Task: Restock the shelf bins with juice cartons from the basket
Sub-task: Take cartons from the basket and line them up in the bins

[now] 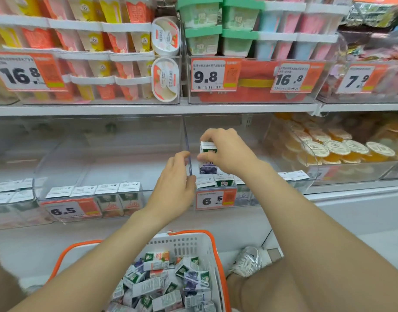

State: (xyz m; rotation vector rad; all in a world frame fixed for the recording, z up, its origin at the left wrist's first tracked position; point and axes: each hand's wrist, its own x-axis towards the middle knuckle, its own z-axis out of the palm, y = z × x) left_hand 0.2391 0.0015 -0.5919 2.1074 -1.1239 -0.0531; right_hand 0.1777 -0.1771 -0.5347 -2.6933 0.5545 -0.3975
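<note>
Nearest to us, the white slotted plastic basket with an orange rim (184, 243) sits low between the knees. It is heaped with small white, green and purple juice cartons (162, 280) lying every way. Both forearms reach up and away from it toward the shelf. The left hand (175, 185) has its fingers curled over the upright edge of the clear plastic dividing wall (189, 162) between two bins, and we cannot tell which bin owns that wall. Just across that wall, the right hand (225, 149) is clamped on a white juice carton with a dark berry picture (207, 164), fingers over the top and thumb on its near side. The carton stands upright, long axis vertical, below and slightly left of the right palm. It hangs directly above the front row of white-topped cartons (224, 180) inside the right-hand clear plastic bin (238, 200), touching or almost touching them. We judge that the coming move turns on this: the bare bin floor lies behind that row, so the carton must go down and slightly farther in. The right hand alone is placed to do it.
</note>
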